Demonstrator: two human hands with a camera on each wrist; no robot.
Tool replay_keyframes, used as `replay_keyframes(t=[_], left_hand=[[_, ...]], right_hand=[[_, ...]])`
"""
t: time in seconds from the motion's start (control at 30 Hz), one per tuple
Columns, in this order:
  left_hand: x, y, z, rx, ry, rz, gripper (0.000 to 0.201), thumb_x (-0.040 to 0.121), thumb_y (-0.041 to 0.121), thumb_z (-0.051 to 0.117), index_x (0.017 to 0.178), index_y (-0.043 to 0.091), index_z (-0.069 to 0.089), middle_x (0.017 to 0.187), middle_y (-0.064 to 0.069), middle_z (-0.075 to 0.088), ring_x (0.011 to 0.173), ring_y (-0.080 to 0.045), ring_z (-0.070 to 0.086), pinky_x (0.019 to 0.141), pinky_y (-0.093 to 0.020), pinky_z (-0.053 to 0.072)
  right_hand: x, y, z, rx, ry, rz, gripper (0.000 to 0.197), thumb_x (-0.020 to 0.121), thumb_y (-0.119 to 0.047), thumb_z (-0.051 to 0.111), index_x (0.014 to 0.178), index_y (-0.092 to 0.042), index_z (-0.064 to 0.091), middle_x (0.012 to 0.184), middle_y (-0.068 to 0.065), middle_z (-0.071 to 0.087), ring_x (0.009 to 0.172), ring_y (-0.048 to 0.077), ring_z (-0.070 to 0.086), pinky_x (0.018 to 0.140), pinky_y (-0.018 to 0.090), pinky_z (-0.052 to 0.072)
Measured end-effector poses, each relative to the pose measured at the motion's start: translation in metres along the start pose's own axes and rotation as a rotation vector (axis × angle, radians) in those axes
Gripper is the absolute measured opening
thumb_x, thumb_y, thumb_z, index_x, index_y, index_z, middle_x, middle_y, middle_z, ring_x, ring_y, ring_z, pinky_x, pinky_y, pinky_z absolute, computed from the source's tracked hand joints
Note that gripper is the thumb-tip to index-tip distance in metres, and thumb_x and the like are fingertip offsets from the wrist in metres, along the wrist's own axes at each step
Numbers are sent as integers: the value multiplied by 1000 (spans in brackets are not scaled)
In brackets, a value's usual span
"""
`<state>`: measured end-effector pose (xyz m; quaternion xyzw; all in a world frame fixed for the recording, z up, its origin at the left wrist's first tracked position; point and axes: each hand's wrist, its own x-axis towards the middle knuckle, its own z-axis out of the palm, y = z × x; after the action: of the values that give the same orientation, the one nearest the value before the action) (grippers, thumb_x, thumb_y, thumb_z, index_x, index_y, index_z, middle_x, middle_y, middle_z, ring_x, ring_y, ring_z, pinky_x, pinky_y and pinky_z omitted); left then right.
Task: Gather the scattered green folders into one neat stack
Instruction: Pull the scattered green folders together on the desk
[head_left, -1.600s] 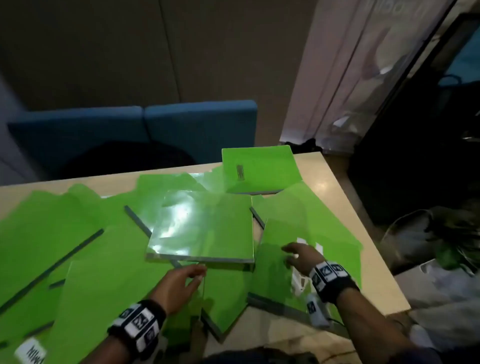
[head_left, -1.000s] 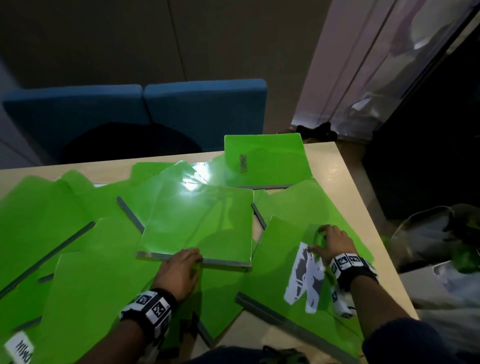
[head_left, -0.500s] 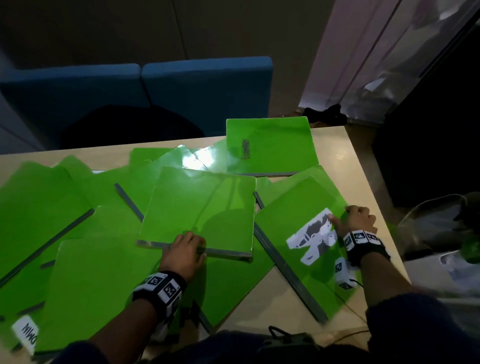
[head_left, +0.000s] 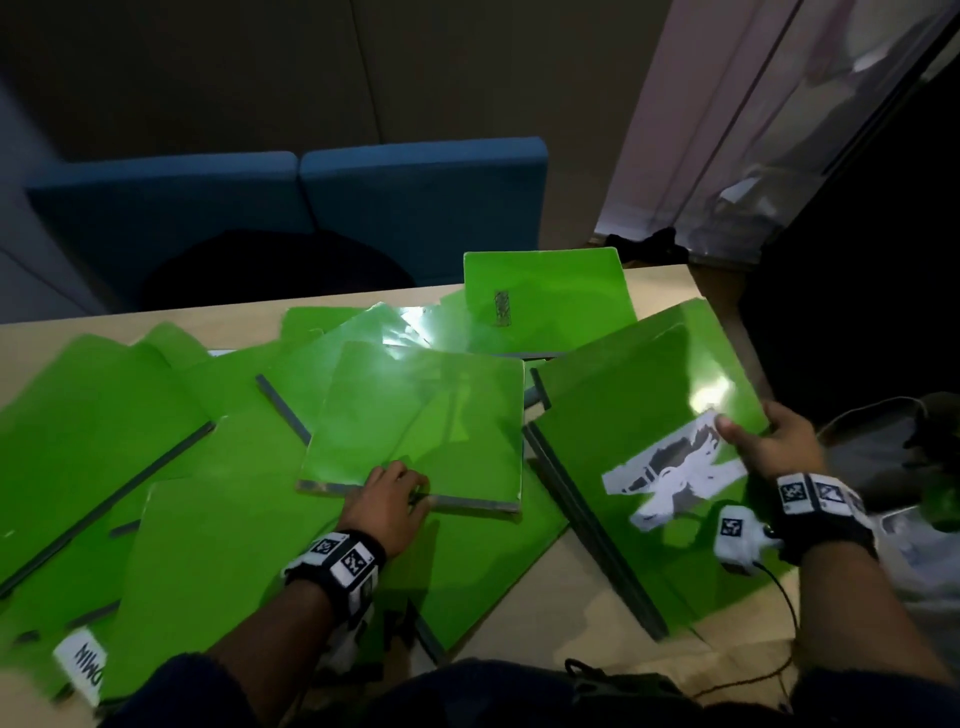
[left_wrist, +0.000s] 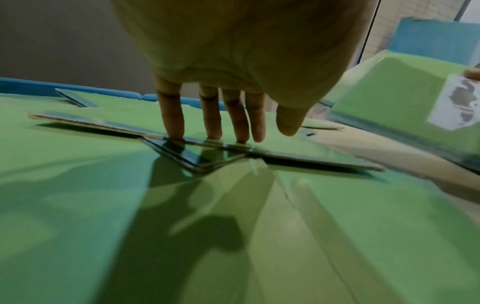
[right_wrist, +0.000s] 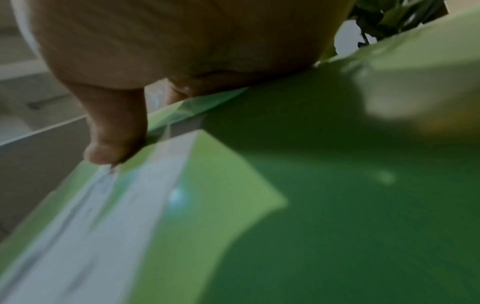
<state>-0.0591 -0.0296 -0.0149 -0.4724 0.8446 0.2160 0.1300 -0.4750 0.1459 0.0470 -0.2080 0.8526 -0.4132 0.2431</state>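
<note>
Green folders (head_left: 171, 426) lie scattered and overlapping across most of the table (head_left: 566, 613), many with dark spine strips pointing different ways. Near the middle, a small stack (head_left: 421, 421) sits on top of the loose ones, its grey-edged near side facing the person. The left hand (head_left: 387, 506) rests at that near edge; in the left wrist view its fingers (left_wrist: 171, 115) are straight and the tips press down on the edge of the stack (left_wrist: 298, 152), thumb free.

To the right, a folder with a white-and-grey printed label (head_left: 644, 415) is tilted, its right side raised off the table while its dark spine stays low near the stack. The right hand (head_left: 774, 447) grips its right edge, thumb on top next to the label; the right wrist view shows the thumb (right_wrist: 114, 131) clamped on the green cover (right_wrist: 337, 185), though that picture is blurred. Another folder (head_left: 545, 296) with a small dark mark lies flat at the far edge of the table.

Both wrists wear black bands with square markers. Beyond the table stand blue upholstered seats (head_left: 415, 202), and a white tag with lettering (head_left: 80, 662) lies at the near left.
</note>
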Motion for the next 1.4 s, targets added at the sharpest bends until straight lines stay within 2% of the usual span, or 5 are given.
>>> replay_keyframes(t=[0.33, 0.57, 0.8, 1.0, 1.4], left_hand=[[-18, 33, -33, -826, -43, 118, 113, 60, 93, 40, 151, 28, 22, 148, 2, 44, 133, -13, 45, 108, -44, 42], [-34, -4, -54, -1107, 352, -219, 48, 90, 22, 65, 131, 16, 40, 116, 2, 56, 109, -21, 53, 87, -31, 43], [-58, -108, -29, -1063, 525, -552, 28, 95, 20, 58, 116, 9, 43, 81, -6, 50, 76, -23, 49, 61, -30, 38], [-68, -158, -7, -1057, 470, -731, 31, 95, 23, 58, 112, 0, 45, 83, -14, 52, 76, -26, 50, 69, -36, 41], [-56, -142, -32, -1209, 521, -672, 15, 97, 20, 54, 108, 11, 48, 86, -7, 53, 84, -24, 50, 75, -37, 41]], right_hand=[[-21, -55, 61, 189, -6, -176, 21, 84, -31, 76, 96, -15, 67, 57, -7, 68, 49, -1, 61, 46, 21, 48], [-62, -91, 202, -176, -310, -63, 52, 88, -59, 58, 80, -8, 62, 74, 10, 63, 77, 28, 60, 57, 26, 42], [-66, -69, 254, -827, -655, -451, 69, 95, -50, 54, 153, -20, 33, 158, 5, 34, 141, 26, 38, 116, 37, 29], [-54, -65, 255, -1011, -583, -474, 72, 96, -55, 45, 157, -27, 18, 133, 16, 58, 133, 30, 46, 121, 42, 11], [2, -71, 262, -921, -457, -175, 84, 75, -55, 76, 139, -13, 42, 137, 12, 49, 126, 32, 49, 103, 45, 46]])
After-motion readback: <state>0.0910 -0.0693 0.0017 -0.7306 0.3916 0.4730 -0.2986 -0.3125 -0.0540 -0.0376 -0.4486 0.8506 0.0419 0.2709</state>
